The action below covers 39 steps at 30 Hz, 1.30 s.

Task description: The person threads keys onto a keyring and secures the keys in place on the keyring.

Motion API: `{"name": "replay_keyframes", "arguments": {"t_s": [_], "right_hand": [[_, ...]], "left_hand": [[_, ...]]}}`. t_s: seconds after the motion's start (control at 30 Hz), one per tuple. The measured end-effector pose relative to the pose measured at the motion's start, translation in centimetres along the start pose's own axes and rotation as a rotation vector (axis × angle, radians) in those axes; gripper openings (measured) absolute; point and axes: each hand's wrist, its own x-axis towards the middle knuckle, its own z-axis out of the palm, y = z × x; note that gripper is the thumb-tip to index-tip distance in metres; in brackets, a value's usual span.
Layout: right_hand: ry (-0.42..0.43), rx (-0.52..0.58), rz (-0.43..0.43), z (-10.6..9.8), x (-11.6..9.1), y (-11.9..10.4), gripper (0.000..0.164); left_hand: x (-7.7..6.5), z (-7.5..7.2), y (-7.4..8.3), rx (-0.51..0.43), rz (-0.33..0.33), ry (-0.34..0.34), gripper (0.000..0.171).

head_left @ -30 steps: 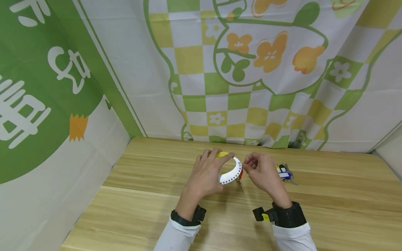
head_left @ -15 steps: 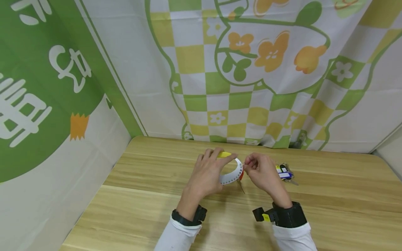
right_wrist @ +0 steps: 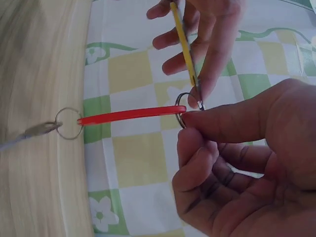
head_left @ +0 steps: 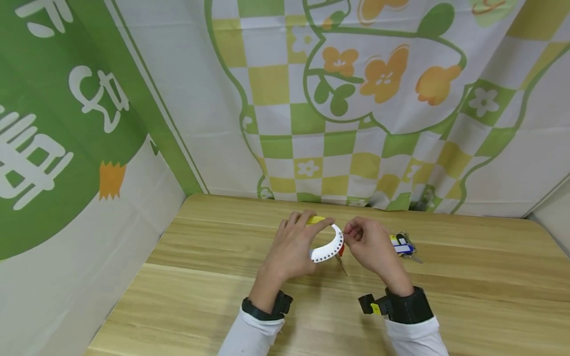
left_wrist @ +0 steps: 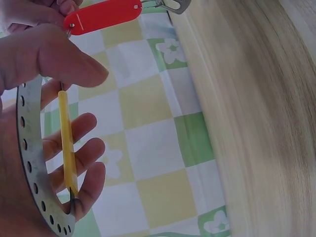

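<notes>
My left hand [head_left: 290,244] holds a curved metal key holder [head_left: 328,251] with a row of holes along its edge and a yellow grip [left_wrist: 68,140]. The fingers and thumb reach around that grip. Close to the holder's right side, my right hand [head_left: 371,245] pinches a split ring [right_wrist: 180,121] between thumb and forefinger. A red key tag [right_wrist: 131,115] is strung on this ring. From the tag's other end hangs a key [right_wrist: 30,134] on a thin ring [right_wrist: 69,123]. The split ring meets the holder's edge; whether it passes through a hole cannot be told.
Several keys with blue, yellow and black tags [head_left: 403,244] lie on the wooden table [head_left: 481,277], right of my right hand. A patterned cloth [head_left: 311,143] hangs along the table's back edge. Another cloth wall [head_left: 133,237] borders the left side.
Both hands stay nearly in place. The key holder has tilted slightly, its face darker half a second ago and bright again now. My right fingertips have shifted a little at its edge.
</notes>
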Motion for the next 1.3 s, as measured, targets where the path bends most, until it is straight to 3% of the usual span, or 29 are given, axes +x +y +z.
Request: {"name": "replay_keyframes", "arguments": {"t_s": [0.27, 0.7, 1.03, 1.3], "right_hand": [[0.093, -0.071, -0.104, 0.2, 0.0, 0.0, 0.007], [0.144, -0.023, -0.108, 0.3, 0.1, 0.2, 0.006], [0.215, -0.172, -0.323, 0.5, 0.1, 0.4, 0.004], [0.244, -0.211, -0.417, 0.6, 0.1, 0.4, 0.007]], "left_hand": [[-0.1, 0.1, -0.2, -0.088, -0.023, 0.0, 0.096], [-0.4, -0.3, -0.5, -0.15, -0.046, 0.007, 0.096], [-0.5, -0.7, -0.4, -0.207, -0.071, -0.047, 0.09], [-0.6, -0.9, -0.3, -0.211, -0.073, -0.102, 0.084]]}}
